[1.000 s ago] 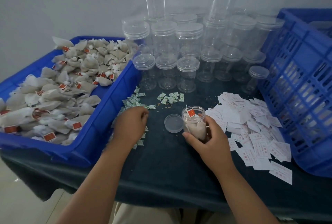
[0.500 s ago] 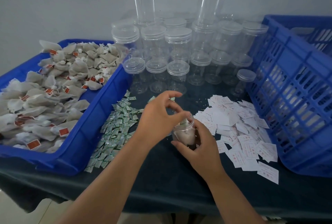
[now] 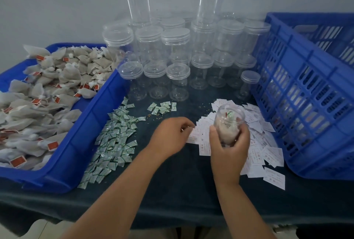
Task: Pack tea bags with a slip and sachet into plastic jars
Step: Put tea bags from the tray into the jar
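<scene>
Dark-cloth bench (image 3: pixel 172 190), one jar part-packed.
Right hand (image 3: pixel 229 148) grip clamped on open jar (image 3: pixel 229 121) above slips (image 3: pixel 268 152), tea bag (image 3: pixel 227 134) and green sachet (image 3: pixel 230 114) inside; left hand (image 3: pixel 168 135) curled at slip pile edge, its grip I cannot tell. Slip, lid not yet done; empty jars (image 3: pixel 178 77) wait.

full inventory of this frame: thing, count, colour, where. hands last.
tea bags: many, off-white with red tags, heaped in the tray
tray: one, blue, left
sachets: many, green-white, on the cloth right of the tray
slips: many, white, on the cloth beside the crate
empty jars: many, clear, lidded, rear centre; two tall ones behind
crate: one, blue, right
cloth: one, dark, covers the table
filled jar: one, clear, tea bags inside, in the right grip
left grip: bare hand, fingers curled at the slips' edge; unclear whether it holds one
right grip: bare hand, holds the filled jar above the slips
</scene>
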### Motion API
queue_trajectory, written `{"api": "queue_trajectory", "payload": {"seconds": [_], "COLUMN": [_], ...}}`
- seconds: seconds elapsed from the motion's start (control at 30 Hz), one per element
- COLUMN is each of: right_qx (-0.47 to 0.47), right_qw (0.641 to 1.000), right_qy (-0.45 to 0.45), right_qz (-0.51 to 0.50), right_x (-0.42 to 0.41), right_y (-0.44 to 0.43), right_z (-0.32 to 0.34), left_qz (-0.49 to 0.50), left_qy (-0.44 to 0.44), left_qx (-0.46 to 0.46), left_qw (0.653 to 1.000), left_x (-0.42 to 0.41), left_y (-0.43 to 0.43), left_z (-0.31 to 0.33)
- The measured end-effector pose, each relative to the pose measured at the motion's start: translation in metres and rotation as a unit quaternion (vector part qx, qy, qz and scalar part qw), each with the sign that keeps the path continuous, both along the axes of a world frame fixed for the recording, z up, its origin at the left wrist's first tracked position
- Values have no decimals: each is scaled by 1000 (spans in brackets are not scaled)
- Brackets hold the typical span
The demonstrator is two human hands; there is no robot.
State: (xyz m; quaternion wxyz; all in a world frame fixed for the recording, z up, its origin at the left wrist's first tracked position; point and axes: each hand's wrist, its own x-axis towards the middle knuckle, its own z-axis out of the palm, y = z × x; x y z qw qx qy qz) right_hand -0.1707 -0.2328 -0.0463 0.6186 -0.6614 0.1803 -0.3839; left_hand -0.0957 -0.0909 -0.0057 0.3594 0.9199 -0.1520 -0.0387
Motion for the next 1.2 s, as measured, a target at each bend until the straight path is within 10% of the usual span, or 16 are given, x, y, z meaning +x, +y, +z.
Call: {"api": "queue_trajectory", "payload": {"seconds": [0.17,1.2], "right_qx": [41,-17], "right_qw": [999,998], "right_qy": [7,59], "right_qz": [-36,18], "right_x": [2,4], "right_y": [-6,-4], "right_z": [-2,-4], "left_qz": [-47,-58], "left_qy": [-83,10], "left_qx": [175,140], "left_qw": [980,988], "left_x": [5,0], "left_y": [-32,-20], "left_z": [-23,-16]}}
